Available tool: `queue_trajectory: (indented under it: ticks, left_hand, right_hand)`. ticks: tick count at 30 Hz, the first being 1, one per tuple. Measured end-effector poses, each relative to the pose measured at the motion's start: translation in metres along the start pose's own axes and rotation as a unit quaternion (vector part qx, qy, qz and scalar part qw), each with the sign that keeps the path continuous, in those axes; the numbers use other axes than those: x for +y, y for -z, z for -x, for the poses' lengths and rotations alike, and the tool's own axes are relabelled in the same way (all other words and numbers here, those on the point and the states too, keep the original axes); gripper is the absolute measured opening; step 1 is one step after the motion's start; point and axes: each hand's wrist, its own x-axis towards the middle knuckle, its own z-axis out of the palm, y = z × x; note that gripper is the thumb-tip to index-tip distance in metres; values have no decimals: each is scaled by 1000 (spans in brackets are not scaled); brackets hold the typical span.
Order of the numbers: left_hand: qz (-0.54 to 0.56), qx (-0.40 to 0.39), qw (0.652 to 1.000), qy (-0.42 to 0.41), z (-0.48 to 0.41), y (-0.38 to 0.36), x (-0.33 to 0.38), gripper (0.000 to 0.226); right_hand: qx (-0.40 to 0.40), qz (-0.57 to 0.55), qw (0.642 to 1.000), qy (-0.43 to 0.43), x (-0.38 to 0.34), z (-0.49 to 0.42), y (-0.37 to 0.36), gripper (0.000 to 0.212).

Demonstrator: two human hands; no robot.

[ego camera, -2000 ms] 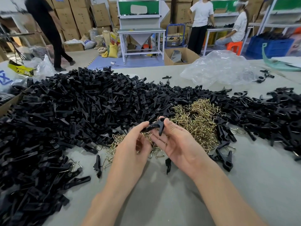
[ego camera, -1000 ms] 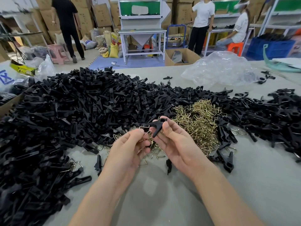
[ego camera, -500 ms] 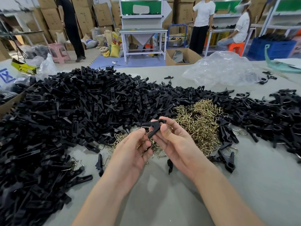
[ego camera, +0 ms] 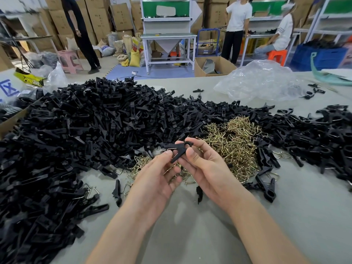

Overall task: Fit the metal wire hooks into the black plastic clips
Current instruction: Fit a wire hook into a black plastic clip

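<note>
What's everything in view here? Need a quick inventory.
black plastic clips: hundreds, black, heaped across the table from left to right
held clip: one, black, between both hands
metal wire hooks: one heap, brass, just beyond the hands
plastic bag: one, clear, far right of the table
table: one, grey, under it all
cardboard box: one, brown, open, floor beyond the table
workbench: one, white, background centre
person in black: one, standing, background left
people in white: two, background right
left hand: pinches the held clip's lower end
right hand: grips its upper part
</note>
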Motion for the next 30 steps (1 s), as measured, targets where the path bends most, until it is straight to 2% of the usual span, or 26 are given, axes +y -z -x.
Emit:
queue_trajectory:
  ticks: [3,5,8,10,12,16,19,24,27,30]
  left_hand:
    - [-8,11,1000,-4,-2,2,0,25]
    - [-35,51,998,-16,-3,1,-1,16]
    - [-123,99,987,-43,-5,-1,-7,26]
    - [-126,92,987,-38,-3,-3,-7,28]
    - [-75,55,996,-2,-3,-5,-3,30]
    - [-22,-8,997,78,-2,0,3,46]
    - [-6,-44,992,117,1,1,3,33]
    - [60,-70,985,145,3,2,5,18]
    - [63,-77,982,163,3,3,3,23]
    - [70,-62,982,165,1,6,5,26]
  right_hand:
    - [-3,33,999,15,1,0,1,28]
    - [0,115,992,41,2,1,2,22]
    - [-2,326,939,106,5,3,0,22]
    - [-13,377,919,117,10,6,-3,25]
    - [-10,413,902,123,11,9,-5,27]
    - [-14,568,792,223,14,13,-3,17]
    - [-58,621,739,254,19,14,-8,19]
    - [-81,630,735,236,17,17,-12,17]
    - [-78,627,742,226,16,18,-14,17]
    - [-83,635,733,230,16,19,-15,12]
